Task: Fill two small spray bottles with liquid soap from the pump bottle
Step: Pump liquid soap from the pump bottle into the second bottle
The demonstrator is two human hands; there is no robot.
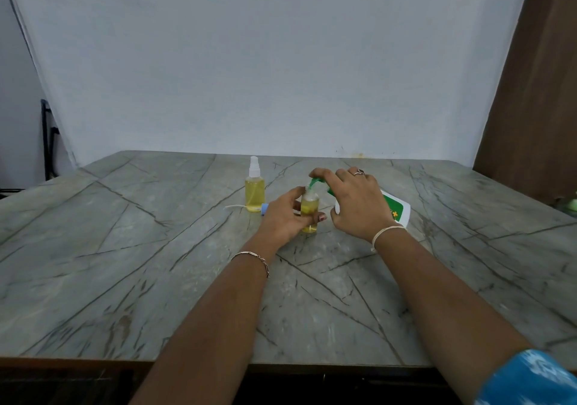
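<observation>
left hand (285, 214) grips part-full open bottle (309, 214); right hand (359, 205) clasps tilted pump bottle (395, 209).

Pump bottle (396, 211) mostly hidden behind the right hand (359, 205), only the green nozzle and a corner of the label showing, print too small to read. Open spray bottle (309, 209) partly covered by the left hand's (284, 217) fingers. Detached blue sprayer cap (264, 209) half hidden behind that hand. Right blue sleeve (527, 376) cut off by the frame's edge.
</observation>
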